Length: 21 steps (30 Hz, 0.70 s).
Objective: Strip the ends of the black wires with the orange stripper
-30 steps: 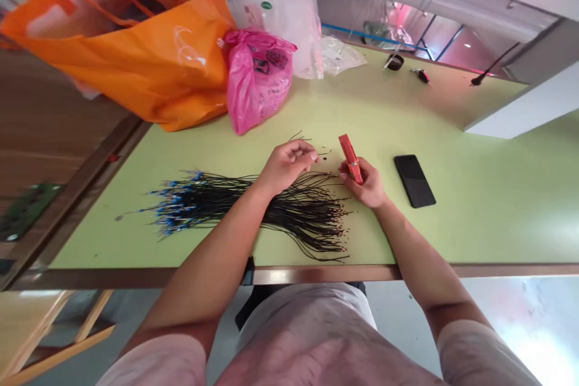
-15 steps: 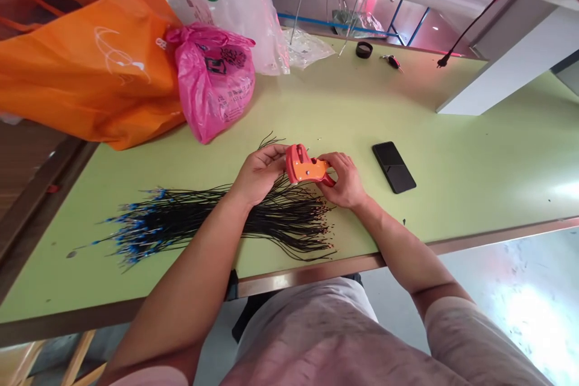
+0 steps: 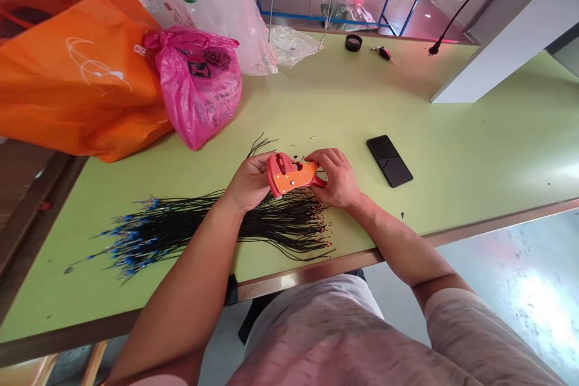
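An orange-red hand tool [image 3: 289, 174] is held flat between both my hands over the green table [image 3: 452, 145]. My left hand [image 3: 246, 181] grips its rounded left end with curled fingers. My right hand [image 3: 337, 178] wraps its handle end on the right. Under both hands lies a bundle of thin black wires [image 3: 253, 223], with blue ends fanned out to the left and small reddish tips to the right.
A black phone [image 3: 389, 160] lies to the right of my hands. An orange bag [image 3: 81, 90], a pink plastic bag [image 3: 199, 87] and clear plastic bags [image 3: 212, 6] stand at the back left. A black roll [image 3: 353, 42] sits at the far edge.
One second ago only my right hand held the tool upright, and the left pinched something small. Since then the tool was laid sideways and both hands closed on it.
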Available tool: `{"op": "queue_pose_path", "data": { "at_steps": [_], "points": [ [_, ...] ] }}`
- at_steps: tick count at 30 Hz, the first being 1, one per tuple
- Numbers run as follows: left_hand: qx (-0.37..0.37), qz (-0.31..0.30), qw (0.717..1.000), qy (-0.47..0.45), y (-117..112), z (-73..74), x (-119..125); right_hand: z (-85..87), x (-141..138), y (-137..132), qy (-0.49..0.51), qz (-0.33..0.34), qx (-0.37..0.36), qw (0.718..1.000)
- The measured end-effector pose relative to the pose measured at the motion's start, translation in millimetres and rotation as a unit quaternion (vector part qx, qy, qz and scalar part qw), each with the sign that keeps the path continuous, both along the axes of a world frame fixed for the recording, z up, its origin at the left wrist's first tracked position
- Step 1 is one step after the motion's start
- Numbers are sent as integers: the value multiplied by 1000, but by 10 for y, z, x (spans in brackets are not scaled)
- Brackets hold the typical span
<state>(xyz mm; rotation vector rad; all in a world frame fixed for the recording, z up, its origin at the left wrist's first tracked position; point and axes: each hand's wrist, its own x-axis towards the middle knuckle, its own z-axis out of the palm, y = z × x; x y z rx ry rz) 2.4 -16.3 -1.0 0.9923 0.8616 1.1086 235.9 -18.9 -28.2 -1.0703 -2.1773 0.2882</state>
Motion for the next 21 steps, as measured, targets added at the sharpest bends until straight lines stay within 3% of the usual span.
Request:
{"op": "queue_pose_path", "data": {
  "at_steps": [6,12,21],
  "points": [
    [-20,2,1000,8,0,4,-19,11,-26,-25,3,0,5,1000],
    [22,-14,999,18,-19,34,-26,47,-33,-42,-5,-17,-10,1000],
    [-10,-21,997,67,-13,52,-65,36,-45,-56,-43,-22,42,998]
  ]
}}
